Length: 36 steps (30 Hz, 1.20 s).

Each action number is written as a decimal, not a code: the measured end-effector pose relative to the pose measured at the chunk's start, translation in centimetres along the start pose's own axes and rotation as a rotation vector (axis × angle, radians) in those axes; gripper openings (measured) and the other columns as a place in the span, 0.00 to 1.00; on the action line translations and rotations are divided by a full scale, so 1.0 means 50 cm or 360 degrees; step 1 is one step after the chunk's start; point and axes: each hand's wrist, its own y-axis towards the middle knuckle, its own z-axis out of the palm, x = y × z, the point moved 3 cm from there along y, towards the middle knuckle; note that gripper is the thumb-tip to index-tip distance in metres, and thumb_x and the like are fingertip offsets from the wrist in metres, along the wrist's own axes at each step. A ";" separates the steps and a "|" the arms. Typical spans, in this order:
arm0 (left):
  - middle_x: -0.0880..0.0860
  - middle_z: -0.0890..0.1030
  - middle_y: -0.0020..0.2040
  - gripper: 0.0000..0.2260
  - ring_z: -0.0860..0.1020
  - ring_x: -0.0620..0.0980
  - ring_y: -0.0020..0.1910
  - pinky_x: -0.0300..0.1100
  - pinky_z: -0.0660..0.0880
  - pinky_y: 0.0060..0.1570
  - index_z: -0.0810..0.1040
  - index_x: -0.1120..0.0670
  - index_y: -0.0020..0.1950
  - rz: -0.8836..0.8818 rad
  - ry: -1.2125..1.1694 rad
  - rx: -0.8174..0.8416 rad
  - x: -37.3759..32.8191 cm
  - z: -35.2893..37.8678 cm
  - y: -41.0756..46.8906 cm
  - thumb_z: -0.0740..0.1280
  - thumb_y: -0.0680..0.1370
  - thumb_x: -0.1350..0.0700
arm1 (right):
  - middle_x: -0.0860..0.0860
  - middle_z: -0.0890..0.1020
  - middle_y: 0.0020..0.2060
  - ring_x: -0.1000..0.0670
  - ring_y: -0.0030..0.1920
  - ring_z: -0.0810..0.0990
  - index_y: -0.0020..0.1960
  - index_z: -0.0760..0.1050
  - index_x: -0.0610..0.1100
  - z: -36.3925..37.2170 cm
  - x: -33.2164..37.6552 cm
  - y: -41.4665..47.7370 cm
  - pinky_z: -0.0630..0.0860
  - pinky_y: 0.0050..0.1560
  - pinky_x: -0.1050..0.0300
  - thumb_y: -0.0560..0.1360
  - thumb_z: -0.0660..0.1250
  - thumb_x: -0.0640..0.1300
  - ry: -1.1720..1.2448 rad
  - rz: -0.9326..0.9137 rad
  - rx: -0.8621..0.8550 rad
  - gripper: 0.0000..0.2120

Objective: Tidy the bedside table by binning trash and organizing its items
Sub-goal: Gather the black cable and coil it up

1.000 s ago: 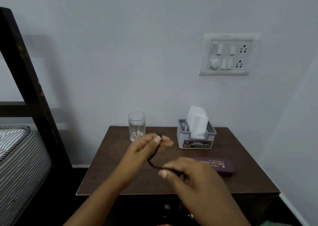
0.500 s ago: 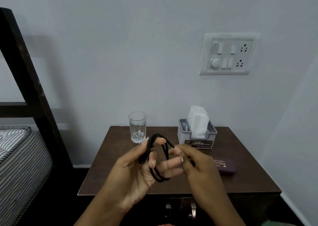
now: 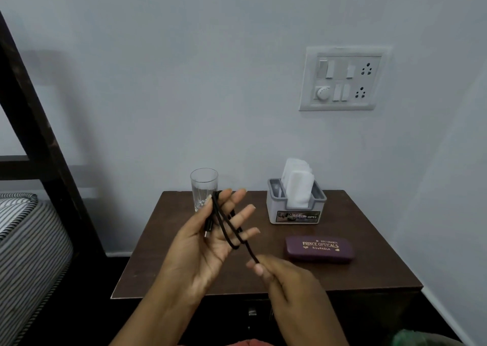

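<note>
Left hand [image 3: 208,250] is raised palm-up over the front of the surface [image 3: 355,274], fingers spread and mostly straight. A black cable [image 3: 224,227] is looped round those fingers, and the thumb pins it against the index finger near the top of the loop. One plug end of the cable hangs down across the palm. From the loop the cable runs down and to the right into the right hand [image 3: 287,282], which pinches it between thumb and fingertips, the other fingers curled; this hand is slightly blurred. Both hands and the cable are held in the air above the surface, not touching it. On the surface: a clear glass [image 3: 203,184] at the back left, partly behind the left fingers; a grey tissue holder [image 3: 295,208] with white tissues standing up at the back, right of the glass; a purple spectacle case [image 3: 319,248] lying flat in front of the holder, just right of the right hand. A switch panel [image 3: 342,79] is on the wall above the holder. A striped mattress [image 3: 26,240] and dark bed frame are at the left.
</note>
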 end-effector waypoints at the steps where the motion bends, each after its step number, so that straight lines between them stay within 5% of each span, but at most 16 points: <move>1: 0.59 0.82 0.56 0.14 0.81 0.59 0.54 0.62 0.76 0.51 0.83 0.58 0.49 0.0029 0.0116 -0.0033 0.000 -0.007 0.004 0.63 0.72 0.52 | 0.59 0.80 0.52 0.57 0.51 0.78 0.56 0.67 0.63 0.002 -0.002 -0.001 0.75 0.51 0.55 0.69 0.47 0.66 -0.0041 0.0021 0.0041 0.20; 4: 0.55 0.82 0.58 0.15 0.80 0.55 0.57 0.57 0.76 0.57 0.79 0.57 0.55 0.0183 0.0649 -0.0086 -0.006 -0.028 0.006 0.59 0.75 0.52 | 0.59 0.81 0.45 0.58 0.46 0.78 0.50 0.70 0.62 -0.003 0.015 -0.004 0.75 0.50 0.55 0.66 0.47 0.69 -0.0093 0.0062 0.0192 0.21; 7: 0.52 0.84 0.54 0.11 0.81 0.50 0.56 0.49 0.74 0.60 0.81 0.56 0.53 0.0251 0.1128 -0.0015 -0.011 -0.040 0.002 0.63 0.77 0.53 | 0.61 0.79 0.33 0.60 0.36 0.76 0.45 0.76 0.61 -0.033 0.039 0.005 0.75 0.47 0.56 0.73 0.59 0.61 0.0095 0.0061 0.0153 0.09; 11: 0.48 0.84 0.38 0.11 0.80 0.41 0.39 0.34 0.71 0.42 0.83 0.49 0.45 -0.0131 0.1357 0.0227 0.012 -0.038 -0.033 0.61 0.79 0.51 | 0.57 0.83 0.36 0.59 0.39 0.80 0.42 0.80 0.54 -0.077 0.062 0.048 0.76 0.47 0.51 0.74 0.62 0.57 0.0318 -0.0068 0.0089 0.11; 14: 0.62 0.83 0.36 0.12 0.83 0.55 0.42 0.45 0.76 0.51 0.81 0.58 0.49 -0.0450 0.0901 0.0431 0.020 -0.029 -0.060 0.61 0.77 0.53 | 0.59 0.79 0.27 0.60 0.29 0.74 0.39 0.80 0.48 -0.096 0.056 0.087 0.70 0.35 0.61 0.74 0.64 0.51 0.0419 -0.0083 -0.0014 0.10; 17: 0.59 0.81 0.33 0.11 0.82 0.65 0.48 0.59 0.74 0.58 0.79 0.62 0.53 -0.0499 0.0404 0.0531 0.007 -0.015 -0.069 0.66 0.75 0.56 | 0.62 0.76 0.24 0.63 0.27 0.73 0.38 0.81 0.44 -0.091 0.044 0.100 0.65 0.32 0.73 0.73 0.65 0.50 0.0674 -0.0083 -0.0039 0.12; 20: 0.56 0.82 0.36 0.14 0.82 0.63 0.51 0.64 0.72 0.58 0.79 0.63 0.56 -0.0433 0.0024 0.0612 0.001 0.000 -0.067 0.68 0.75 0.56 | 0.58 0.76 0.24 0.61 0.27 0.70 0.39 0.81 0.44 -0.054 0.026 0.087 0.66 0.31 0.71 0.72 0.67 0.54 0.0855 -0.0052 -0.0025 0.13; 23: 0.56 0.83 0.33 0.19 0.84 0.61 0.45 0.64 0.77 0.49 0.82 0.63 0.50 -0.0262 -0.0134 0.0360 -0.010 0.017 -0.051 0.77 0.63 0.56 | 0.53 0.74 0.26 0.59 0.30 0.70 0.40 0.81 0.51 -0.006 0.009 0.057 0.67 0.33 0.68 0.70 0.63 0.58 0.0891 -0.0059 -0.0035 0.14; 27: 0.62 0.83 0.53 0.22 0.81 0.60 0.55 0.64 0.78 0.47 0.83 0.62 0.51 -0.0154 -0.0173 0.0253 -0.021 0.017 -0.024 0.78 0.59 0.55 | 0.55 0.75 0.24 0.60 0.28 0.73 0.45 0.79 0.61 0.023 -0.006 0.011 0.70 0.36 0.61 0.73 0.62 0.58 0.0517 0.0061 -0.0086 0.07; 31: 0.59 0.80 0.60 0.17 0.78 0.55 0.61 0.60 0.77 0.53 0.79 0.61 0.56 -0.0033 0.0177 0.0096 -0.015 -0.002 -0.007 0.65 0.73 0.52 | 0.61 0.78 0.34 0.57 0.40 0.78 0.50 0.72 0.66 0.017 0.005 -0.015 0.74 0.45 0.58 0.75 0.59 0.59 0.0117 0.0095 -0.0013 0.05; 34: 0.50 0.82 0.59 0.14 0.77 0.47 0.62 0.54 0.75 0.60 0.79 0.56 0.58 0.0167 0.0905 0.0083 -0.014 -0.002 -0.012 0.61 0.78 0.52 | 0.59 0.79 0.44 0.57 0.45 0.79 0.52 0.69 0.62 -0.001 0.025 -0.020 0.75 0.47 0.58 0.69 0.50 0.68 -0.0066 0.0044 -0.0008 0.18; 36: 0.43 0.83 0.54 0.14 0.78 0.42 0.57 0.40 0.74 0.57 0.81 0.52 0.56 0.0290 0.1420 0.0183 -0.006 -0.005 -0.016 0.61 0.77 0.50 | 0.60 0.78 0.47 0.57 0.47 0.78 0.52 0.67 0.61 -0.018 0.042 -0.017 0.74 0.47 0.58 0.71 0.49 0.68 -0.0210 -0.0004 -0.0010 0.17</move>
